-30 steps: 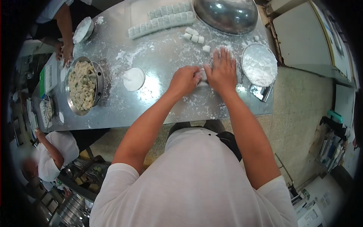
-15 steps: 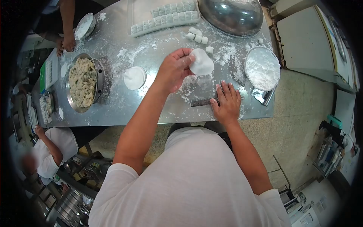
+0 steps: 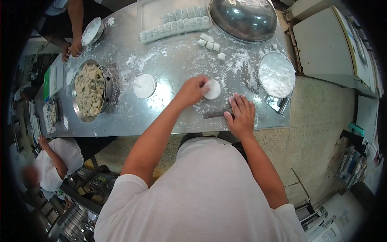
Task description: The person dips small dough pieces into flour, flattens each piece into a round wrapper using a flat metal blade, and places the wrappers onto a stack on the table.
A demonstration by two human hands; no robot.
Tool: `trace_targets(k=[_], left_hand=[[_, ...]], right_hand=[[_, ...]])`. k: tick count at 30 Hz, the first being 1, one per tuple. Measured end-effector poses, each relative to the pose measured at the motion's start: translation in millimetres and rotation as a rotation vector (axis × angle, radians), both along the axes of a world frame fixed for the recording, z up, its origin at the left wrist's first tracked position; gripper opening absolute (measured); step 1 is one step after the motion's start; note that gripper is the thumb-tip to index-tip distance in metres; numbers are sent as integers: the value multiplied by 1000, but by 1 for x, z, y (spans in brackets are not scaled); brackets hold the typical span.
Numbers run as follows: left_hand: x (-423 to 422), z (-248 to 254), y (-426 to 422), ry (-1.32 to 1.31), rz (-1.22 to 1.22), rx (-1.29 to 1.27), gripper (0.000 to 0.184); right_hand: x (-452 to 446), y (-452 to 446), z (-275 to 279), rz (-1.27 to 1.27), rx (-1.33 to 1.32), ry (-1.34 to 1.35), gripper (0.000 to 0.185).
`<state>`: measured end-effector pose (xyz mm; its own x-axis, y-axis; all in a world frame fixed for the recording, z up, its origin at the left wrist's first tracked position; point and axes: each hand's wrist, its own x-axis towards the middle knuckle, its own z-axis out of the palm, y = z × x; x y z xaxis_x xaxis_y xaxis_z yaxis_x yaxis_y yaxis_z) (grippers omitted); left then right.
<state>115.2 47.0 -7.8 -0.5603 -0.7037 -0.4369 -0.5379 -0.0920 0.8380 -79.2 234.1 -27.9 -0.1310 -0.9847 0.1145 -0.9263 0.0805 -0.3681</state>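
Note:
My left hand [image 3: 194,91] pinches the edge of a small round dough wrapper [image 3: 213,89], which is low over or on the floured steel table. My right hand [image 3: 242,115] lies palm down with its fingers stretched out, over the right end of a dark rolling pin [image 3: 215,113]. The rest of the pin shows to the left of that hand, just below the wrapper. To the left of my left hand is a stack of round white wrappers [image 3: 144,86]. Several white dough pieces [image 3: 209,43] sit beyond the wrapper.
A bowl of filling [image 3: 89,90] stands at left, a bowl of flour [image 3: 276,75] at right. Shaped dumplings [image 3: 175,27] fill rows on a tray at the back, beside a large metal dome [image 3: 244,19]. A co-worker's hands [image 3: 72,49] are at the far left; another person sits lower left.
My left hand has brought the wrapper down toward the table, near the rolling pin; the wrapper now looks flatter and smaller. My right hand has stayed at the pin.

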Motion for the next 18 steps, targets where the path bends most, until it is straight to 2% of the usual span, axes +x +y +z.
trace_targets(k=[3,5,7,9,11,12,15,18], left_hand=[[-4,1,24,103,-6,106,23],[-5,5,29,65,-40,76,24],[-8,24,29,-129,-135,-119,26],[-16,25,22,-147,-117,-151,28],[-23,29,9,-185,-61,-357,29],[-24,15,4,-133,-105,-433,28],[-21,5,4,-160,-194,-538,26],[-12,16,14,-129,-115,-257,22]], right_hand=[[1,9,2,54,36,26,61],[3,-2,2,24,49,65,68],[3,-52,6,-51,106,149,71],[-1,-104,15,-132,56,169,72],[-6,-124,7,-134,31,181,72],[-9,-131,6,-130,3,198,73],[-1,-75,3,-61,17,177,72],[2,-10,0,17,52,97,71]])
